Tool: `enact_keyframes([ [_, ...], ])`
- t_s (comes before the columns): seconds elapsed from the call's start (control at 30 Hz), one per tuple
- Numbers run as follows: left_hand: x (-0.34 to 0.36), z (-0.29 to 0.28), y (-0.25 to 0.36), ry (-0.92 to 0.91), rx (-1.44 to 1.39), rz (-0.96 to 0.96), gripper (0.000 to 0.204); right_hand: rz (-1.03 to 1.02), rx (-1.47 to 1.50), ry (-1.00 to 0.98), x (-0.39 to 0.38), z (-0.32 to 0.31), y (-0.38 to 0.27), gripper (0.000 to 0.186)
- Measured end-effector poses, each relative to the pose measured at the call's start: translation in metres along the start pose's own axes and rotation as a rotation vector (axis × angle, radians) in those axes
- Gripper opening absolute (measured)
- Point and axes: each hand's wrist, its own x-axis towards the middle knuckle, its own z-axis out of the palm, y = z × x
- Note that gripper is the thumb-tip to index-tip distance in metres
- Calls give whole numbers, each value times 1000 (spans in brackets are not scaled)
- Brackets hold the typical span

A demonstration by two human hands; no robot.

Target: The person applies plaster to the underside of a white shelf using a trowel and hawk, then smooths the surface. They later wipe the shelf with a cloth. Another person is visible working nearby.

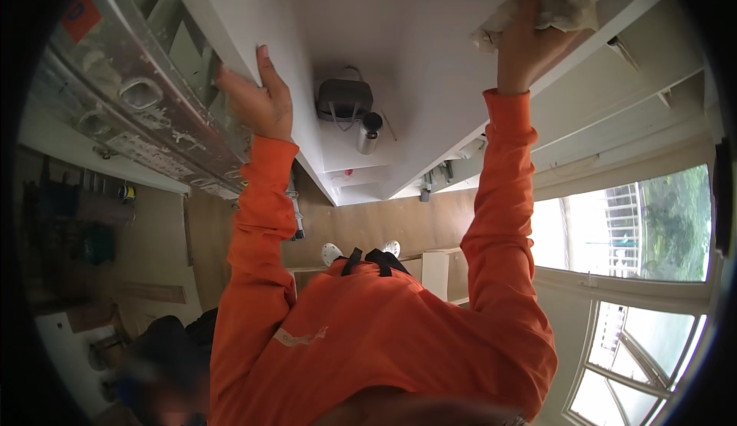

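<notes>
A tall white cabinet [441,80] stands open in front of me. My left hand [265,107] is at the front edge of its left side panel [223,23], thumb on the inner face and fingers around the outside. Up at the right, my right hand [530,50] holds a crumpled, off-white cloth [572,4] against the upper part of the cabinet. The cloth partly hides its fingers. Below, between the hands, a dark grey bag [342,97] with a handle and a metal bottle [369,136] with a black lid sit on a shelf.
A paint-spattered metal ladder [142,92] leans close on the left. Low at the left is another person [165,364]. Windows [637,226] line the right side. White shoes [332,253] show on the wooden floor [211,226], near a pale board [435,274].
</notes>
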Motion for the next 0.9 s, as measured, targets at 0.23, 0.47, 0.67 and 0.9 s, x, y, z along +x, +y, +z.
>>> enact_keyframes([
  [0.23, 7, -1, 12, -12, -97, -106, 52, -259, -697, -49, -32, 77, -1, 28],
  [0.47, 39, -36, 28, -196, -359, -111, 54, -344, -477, -109, -29, 87, -10, 30],
  [0.67, 82, -23, 24, -264, -754, -283, 60, -337, -450, -140, -30, 80, -13, 30],
  [0.9, 91, -14, 15, -281, -753, -357, 63, -450, -372, -298, -40, 82, -36, 38],
])
